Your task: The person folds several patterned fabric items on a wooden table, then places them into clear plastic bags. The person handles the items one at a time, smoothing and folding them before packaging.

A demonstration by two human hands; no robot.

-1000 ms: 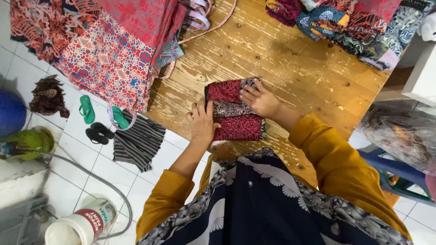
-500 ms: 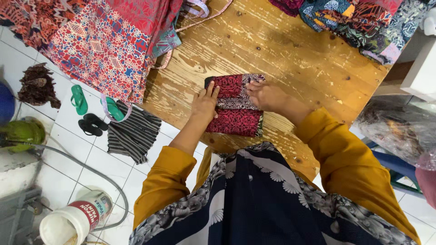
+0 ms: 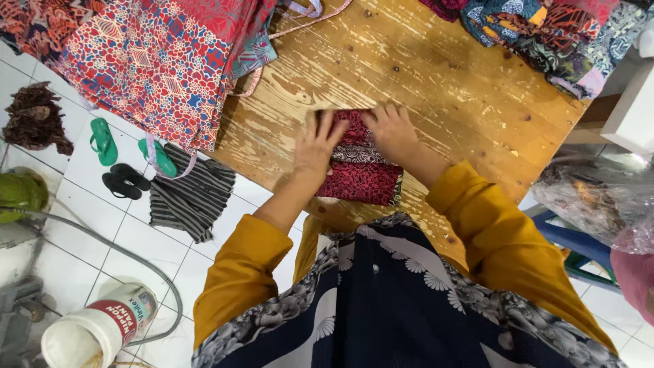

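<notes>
- Wooden counter (image 3: 436, 75) carries a folded red cloth (image 3: 361, 178).
- Left hand (image 3: 315, 146) and right hand (image 3: 393, 133) press it, fingers spread flat.
- Folding seems nearly done; next likely needs smoothing.

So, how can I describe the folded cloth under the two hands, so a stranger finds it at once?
Look at the scratched wooden table, near its front edge. There the left hand and right hand press on a small folded red-and-black patterned cloth. Unlike the cloth piles at the table's far corners, it is neatly folded.
</notes>
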